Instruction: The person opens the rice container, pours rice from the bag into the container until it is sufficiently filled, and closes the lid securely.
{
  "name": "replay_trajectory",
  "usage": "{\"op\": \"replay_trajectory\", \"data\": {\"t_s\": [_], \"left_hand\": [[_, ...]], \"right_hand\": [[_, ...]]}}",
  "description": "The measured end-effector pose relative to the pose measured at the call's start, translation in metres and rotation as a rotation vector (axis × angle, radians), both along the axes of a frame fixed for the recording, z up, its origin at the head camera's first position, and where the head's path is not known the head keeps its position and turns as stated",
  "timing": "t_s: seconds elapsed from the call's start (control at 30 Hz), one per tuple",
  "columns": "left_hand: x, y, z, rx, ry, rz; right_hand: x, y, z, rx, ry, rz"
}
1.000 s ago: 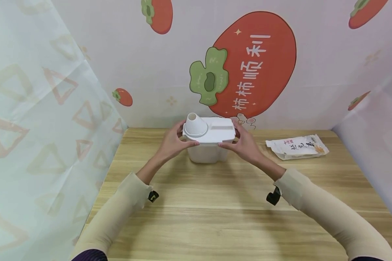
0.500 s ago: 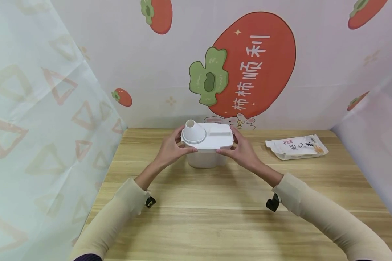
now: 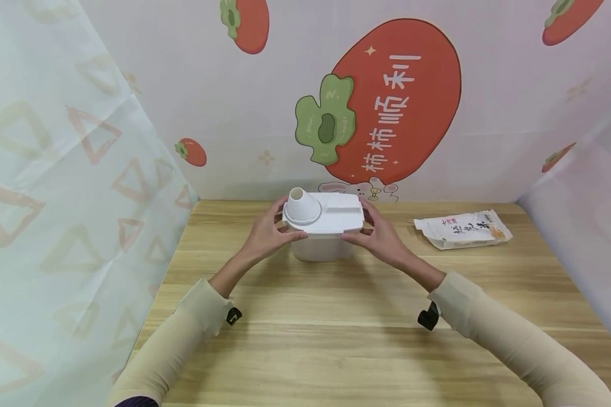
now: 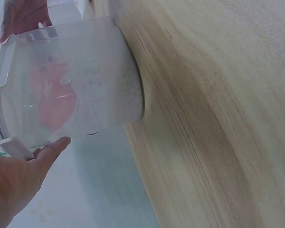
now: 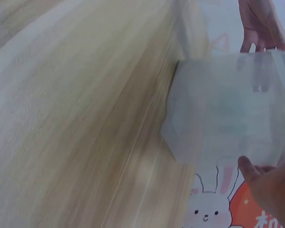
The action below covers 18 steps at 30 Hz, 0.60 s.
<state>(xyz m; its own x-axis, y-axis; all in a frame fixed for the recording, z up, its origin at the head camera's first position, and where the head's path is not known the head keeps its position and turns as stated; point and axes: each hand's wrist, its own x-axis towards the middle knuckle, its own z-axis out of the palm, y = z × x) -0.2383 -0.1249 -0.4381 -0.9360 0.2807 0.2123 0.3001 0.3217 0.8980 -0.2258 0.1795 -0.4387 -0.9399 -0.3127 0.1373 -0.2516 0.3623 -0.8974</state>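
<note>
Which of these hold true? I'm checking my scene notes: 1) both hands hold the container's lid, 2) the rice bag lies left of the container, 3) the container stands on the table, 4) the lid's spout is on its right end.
1) True: the left hand and the right hand grip the ends of the white lid.
2) False: the rice bag lies to the right of the container.
3) True: it stands on the wooden table.
4) False: the round spout sits at the lid's left end.
</note>
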Motion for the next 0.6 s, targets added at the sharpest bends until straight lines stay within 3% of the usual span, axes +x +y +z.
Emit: {"op": "replay_trajectory", "data": {"t_s": [0.27,0.6], "left_hand": [[-0.001,-0.003,0.005,-0.041,-0.010,-0.004],[-0.007,-0.006,0.009,-0.110,-0.026,-0.047]], "right_hand": [[-0.007,0.015,0.001,-0.010,-0.047,0.107],[-0.015,0.034,0.004,0.023,-0.036,0.166]]}}
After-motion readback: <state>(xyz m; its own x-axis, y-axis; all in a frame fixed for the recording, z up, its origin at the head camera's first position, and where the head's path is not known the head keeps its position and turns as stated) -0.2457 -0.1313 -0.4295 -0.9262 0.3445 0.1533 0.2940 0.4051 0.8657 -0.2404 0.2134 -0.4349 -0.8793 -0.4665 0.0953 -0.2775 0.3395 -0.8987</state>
